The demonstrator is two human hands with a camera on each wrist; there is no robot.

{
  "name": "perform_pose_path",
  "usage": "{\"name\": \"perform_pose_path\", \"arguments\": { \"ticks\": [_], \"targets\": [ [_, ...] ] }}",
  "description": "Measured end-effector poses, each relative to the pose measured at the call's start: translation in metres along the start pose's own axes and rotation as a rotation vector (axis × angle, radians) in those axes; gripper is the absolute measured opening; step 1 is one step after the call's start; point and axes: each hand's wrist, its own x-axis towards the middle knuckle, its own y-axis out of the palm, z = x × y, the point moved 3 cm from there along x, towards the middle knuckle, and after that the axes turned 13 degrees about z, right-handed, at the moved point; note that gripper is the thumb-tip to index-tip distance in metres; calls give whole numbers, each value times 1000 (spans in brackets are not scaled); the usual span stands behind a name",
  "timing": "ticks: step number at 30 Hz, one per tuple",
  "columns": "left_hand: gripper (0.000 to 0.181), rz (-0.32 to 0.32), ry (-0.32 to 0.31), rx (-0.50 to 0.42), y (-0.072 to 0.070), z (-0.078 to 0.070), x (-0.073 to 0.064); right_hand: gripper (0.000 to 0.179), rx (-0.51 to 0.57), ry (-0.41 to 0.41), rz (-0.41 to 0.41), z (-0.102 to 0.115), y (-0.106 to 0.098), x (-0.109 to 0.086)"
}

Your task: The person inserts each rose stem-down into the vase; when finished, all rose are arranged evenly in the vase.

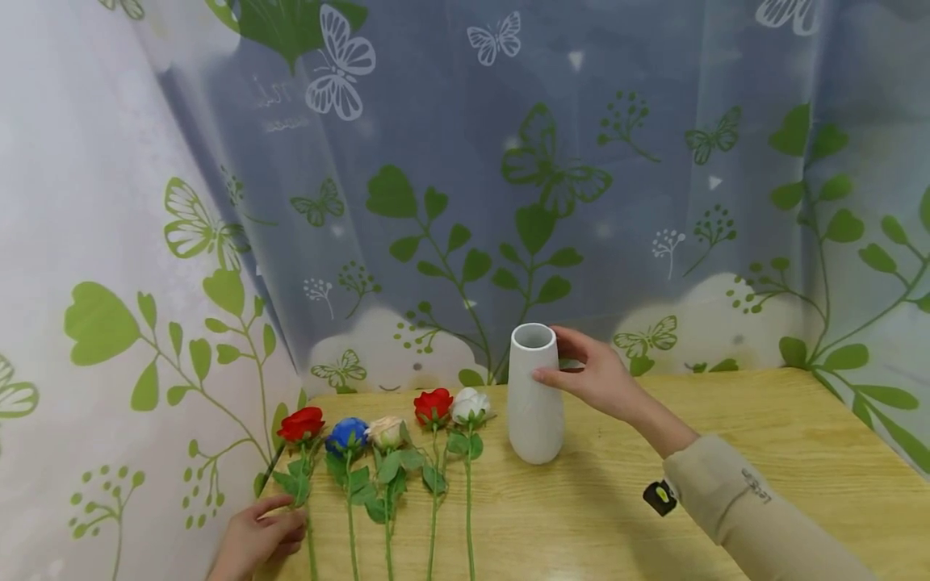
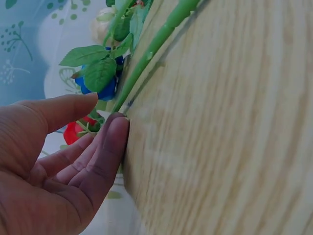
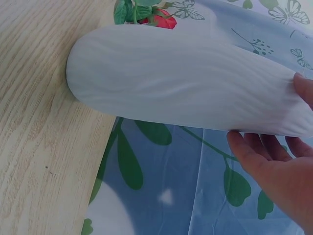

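A tall white vase (image 1: 536,411) stands upright on the table, its mouth facing up. My right hand (image 1: 601,379) grips it near the rim, thumb on the front and fingers round the far side; the right wrist view shows the vase (image 3: 176,78) between thumb and fingers. At the far left lies a red rose (image 1: 301,423) with a green stem. My left hand (image 1: 257,536) is beside that stem, just below its leaves. In the left wrist view, a gap separates the thumb from the fingertips (image 2: 117,128), close to the stem (image 2: 151,51).
Between the left rose and the vase lie a blue rose (image 1: 347,436), a cream rose (image 1: 387,432), another red rose (image 1: 433,406) and a white rose (image 1: 471,405), stems toward me. A patterned curtain (image 1: 436,105) encloses the wooden table (image 1: 763,452) at the back and sides.
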Motion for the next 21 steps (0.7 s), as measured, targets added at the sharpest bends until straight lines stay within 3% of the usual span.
{"name": "perform_pose_path", "arguments": {
  "ticks": [16,21],
  "targets": [
    [70,-10,55,152,5,-2,2,73,-46,0,-9,1,0,-2],
    [69,-17,57,260,6,-2,1,74,-60,5,-7,2,0,-2]
  ]
}}
